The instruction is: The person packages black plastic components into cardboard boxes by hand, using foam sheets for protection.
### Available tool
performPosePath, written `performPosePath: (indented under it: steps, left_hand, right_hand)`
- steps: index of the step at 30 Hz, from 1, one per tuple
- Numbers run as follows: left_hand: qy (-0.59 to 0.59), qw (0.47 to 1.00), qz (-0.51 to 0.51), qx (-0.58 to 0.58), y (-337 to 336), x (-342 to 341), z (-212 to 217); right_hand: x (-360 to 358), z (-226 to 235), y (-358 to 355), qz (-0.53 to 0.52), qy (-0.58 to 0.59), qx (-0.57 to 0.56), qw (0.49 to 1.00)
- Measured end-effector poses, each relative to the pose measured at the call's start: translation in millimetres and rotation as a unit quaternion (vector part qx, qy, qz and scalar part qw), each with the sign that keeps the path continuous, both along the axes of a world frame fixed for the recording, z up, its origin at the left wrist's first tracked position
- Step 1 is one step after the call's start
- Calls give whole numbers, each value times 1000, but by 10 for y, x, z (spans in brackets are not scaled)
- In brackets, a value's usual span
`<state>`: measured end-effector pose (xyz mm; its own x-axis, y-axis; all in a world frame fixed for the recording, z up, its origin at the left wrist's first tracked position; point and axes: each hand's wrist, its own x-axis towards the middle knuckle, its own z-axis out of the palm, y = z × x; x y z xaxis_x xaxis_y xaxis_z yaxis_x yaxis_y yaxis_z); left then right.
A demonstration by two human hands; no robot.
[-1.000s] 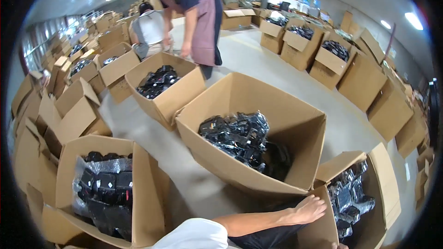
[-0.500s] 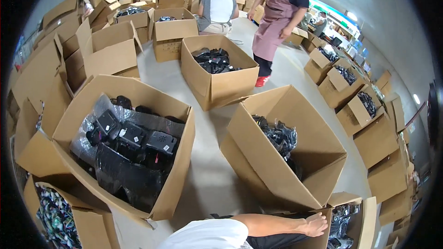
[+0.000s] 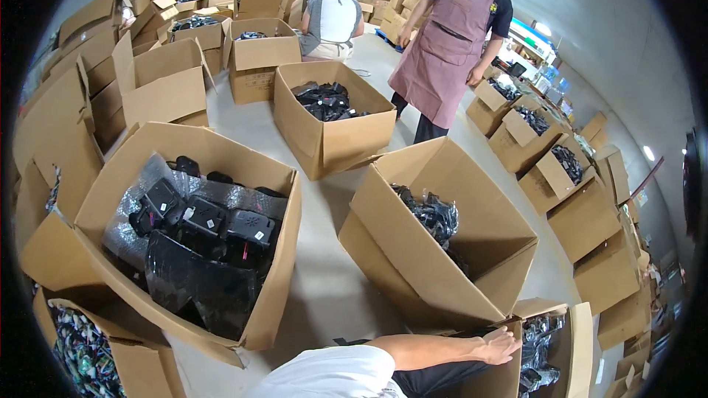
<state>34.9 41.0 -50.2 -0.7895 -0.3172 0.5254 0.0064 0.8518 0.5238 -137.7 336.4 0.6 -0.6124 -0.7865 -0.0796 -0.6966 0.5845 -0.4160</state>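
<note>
The left hand (image 3: 500, 346) is resting, fingers spread, on the lower-right box (image 3: 507, 381), seemingly bracing; wrapped parts (image 3: 540, 345) are lying inside; grasping them would be needing an inward reach; the right hand is not showing.

The big carton (image 3: 279, 273) is matt brown cardboard, smooth-faced, with creased edges. Inside it, translucent bubble wrap (image 3: 150, 172) looks dimpled and shiny, the black plastic housings (image 3: 203, 214) have a dull satin finish, and a black plastic piece (image 3: 199, 271) is glossier. Right of the big carton, the grey floor (image 3: 317, 276) is smooth with a faint sheen; farther right, a low carton (image 3: 580, 350), also matt cardboard, holds crinkled, glossy clear film (image 3: 542, 343). Beyond the big carton, a mauve apron (image 3: 446, 55) is matt cloth.
</note>
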Motion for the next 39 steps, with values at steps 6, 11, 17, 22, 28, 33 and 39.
performPosePath:
  steps: [6, 11, 17, 22, 28, 33, 39]
  left_hand:
    - [29, 998, 21, -56, 81, -36, -78]
    - [37, 997, 29, -68, 125, 71, 0]
    - [52, 996, 39, -60, 145, 49, 20]
    - [43, 996, 39, -68, 141, 92, 87]
    - [47, 998, 31, -36, 162, 87, 83]
    - [47, 998, 31, -29, 172, 49, 60]
    - [19, 998, 35, -52, 182, 5, 8]
  right_hand:
    - [143, 140, -67, -20, 7, 33, 999]
    - [145, 135, -78, -23, 2, 32, 999]
    - [126, 130, -97, -14, -9, 54, 998]
    - [105, 94, -90, -30, 13, 51, 998]
    - [195, 192, -127, -37, -8, 66, 997]
    - [190, 191, -141, -40, -4, 81, 996]
    - [-115, -33, -22, -14, 20, 66, 997]
